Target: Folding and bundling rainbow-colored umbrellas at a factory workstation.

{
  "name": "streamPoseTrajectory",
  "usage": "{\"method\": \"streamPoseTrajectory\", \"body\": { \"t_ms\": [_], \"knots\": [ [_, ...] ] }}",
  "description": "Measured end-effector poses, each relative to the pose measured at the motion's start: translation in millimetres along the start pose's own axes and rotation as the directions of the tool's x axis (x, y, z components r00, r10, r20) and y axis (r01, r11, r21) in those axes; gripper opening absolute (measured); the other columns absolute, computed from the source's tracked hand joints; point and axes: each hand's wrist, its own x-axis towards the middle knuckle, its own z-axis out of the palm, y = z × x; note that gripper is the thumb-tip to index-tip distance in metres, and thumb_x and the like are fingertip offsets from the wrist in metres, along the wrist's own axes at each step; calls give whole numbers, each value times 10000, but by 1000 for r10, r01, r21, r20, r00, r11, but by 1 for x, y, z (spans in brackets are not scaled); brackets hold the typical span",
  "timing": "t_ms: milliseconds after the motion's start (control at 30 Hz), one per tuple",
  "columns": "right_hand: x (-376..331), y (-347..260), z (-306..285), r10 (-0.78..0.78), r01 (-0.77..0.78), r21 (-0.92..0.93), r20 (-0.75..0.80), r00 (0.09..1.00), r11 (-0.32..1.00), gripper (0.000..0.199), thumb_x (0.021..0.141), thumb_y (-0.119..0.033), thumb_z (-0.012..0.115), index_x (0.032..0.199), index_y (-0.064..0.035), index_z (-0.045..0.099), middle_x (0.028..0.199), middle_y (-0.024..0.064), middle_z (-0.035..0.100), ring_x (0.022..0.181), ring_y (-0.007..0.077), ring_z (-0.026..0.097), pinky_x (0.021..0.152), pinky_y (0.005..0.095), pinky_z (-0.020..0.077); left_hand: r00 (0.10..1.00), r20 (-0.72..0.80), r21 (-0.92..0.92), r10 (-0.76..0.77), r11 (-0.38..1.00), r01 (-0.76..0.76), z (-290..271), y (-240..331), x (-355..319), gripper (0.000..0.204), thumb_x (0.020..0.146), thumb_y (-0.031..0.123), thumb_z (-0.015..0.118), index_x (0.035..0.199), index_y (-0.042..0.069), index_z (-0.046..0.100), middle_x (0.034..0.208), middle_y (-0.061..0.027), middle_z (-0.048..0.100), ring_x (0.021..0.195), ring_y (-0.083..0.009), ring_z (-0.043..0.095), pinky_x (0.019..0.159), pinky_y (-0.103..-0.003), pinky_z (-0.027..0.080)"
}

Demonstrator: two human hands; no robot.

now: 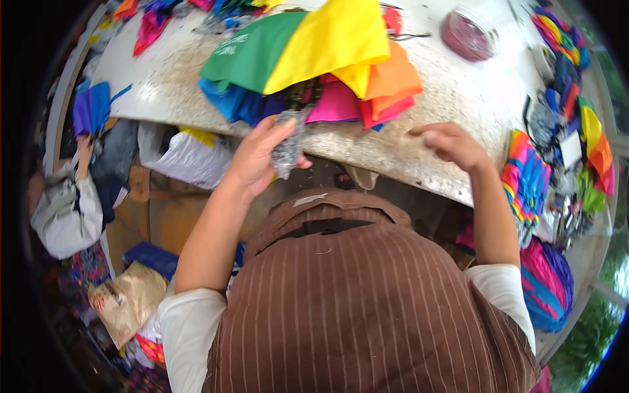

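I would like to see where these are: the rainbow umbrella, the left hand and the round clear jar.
Rainbow umbrella (327,49): head view, on its yellow panel.
Left hand (256,154): head view, middle of the hand.
Round clear jar (468,37): head view, on its side.

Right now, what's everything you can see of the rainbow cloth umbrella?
The rainbow cloth umbrella has green, yellow, orange, pink, red, blue and purple panels, with pale print on the green. Its thin-looking fabric hangs loosely bunched, not fully spread. A dark shaft partly shows. It is over the near edge of the white table, handle end toward the person, whose left hand grips crinkly greyish wrap there.
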Motion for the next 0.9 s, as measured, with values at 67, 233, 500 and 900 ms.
{"method": "streamPoseTrajectory", "body": {
  "t_ms": [67,233,500,900],
  "knots": [
    [4,5,-11,-4,75,208,-321,947,975,481,918,-357,554,1230,9,565,696,-53,471,497,42,347,443,206,255,999,41,12,-6,1000,5,-3,-4,4,367,922,224,587,1170,-8,449,881,-95,579,633,-195,627,622,-393,572],
    [32,45,-26,-738,-347,-881,-463,491,321,532,899,-358,593,1237,46,521,1140,201,591,994,318,578,867,382,456,999,46,-12,-19,1000,20,7,-15,7,398,932,266,573,1190,-1,430,887,-81,570,683,-184,633,653,-398,575],
    [57,-10,150,8,5,326,-37,999,945,482,940,-351,535,1262,3,479,1062,119,604,960,174,596,853,321,471,964,212,312,162,923,-224,20,-42,7,692,907,408,591,1354,-50,330,1128,-82,537,1006,-133,516,891,-271,418],
    [25,-70,173,-260,276,410,-95,961,869,273,875,-167,626,1063,-51,465,648,66,538,560,150,538,503,281,460,914,-9,-337,405,860,-384,-115,7,-71,706,900,490,535,1428,85,298,1382,-177,418,1268,-299,416,1065,-471,333]
  ]
}}
